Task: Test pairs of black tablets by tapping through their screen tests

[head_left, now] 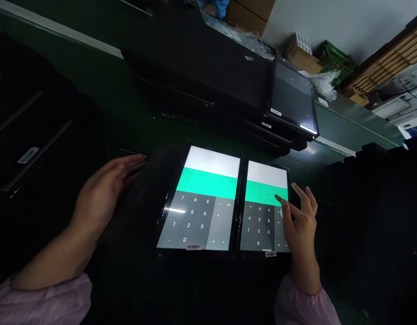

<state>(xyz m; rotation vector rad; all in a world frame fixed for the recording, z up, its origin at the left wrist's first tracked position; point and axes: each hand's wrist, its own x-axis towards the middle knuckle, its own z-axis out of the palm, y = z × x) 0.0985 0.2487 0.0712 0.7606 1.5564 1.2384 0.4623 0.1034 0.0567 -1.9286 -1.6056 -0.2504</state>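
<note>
Two lit tablets lie side by side on a dark surface, each showing a calculator with a white top, a green band and grey keys. My left hand (105, 189) rests left of the left tablet (195, 216), its fingers stretched out and close together, apart from the screen. Over the right edge of the right tablet (259, 225) is my right hand (301, 221). Its index finger points at the green band, and the other fingers are spread, holding nothing. Whether the fingertip touches the glass I cannot tell. Barcode labels sit at the lower edge of both tablets.
Beyond the lit tablets stands a stack of dark-screened tablets (293, 97) beside a large black block (208, 58). Dark stacked pieces (374, 194) are at the right, and a labelled black stack (29, 155) at the left. Green crates (333, 61) and clear plastic wrap (325, 83) lie farther back.
</note>
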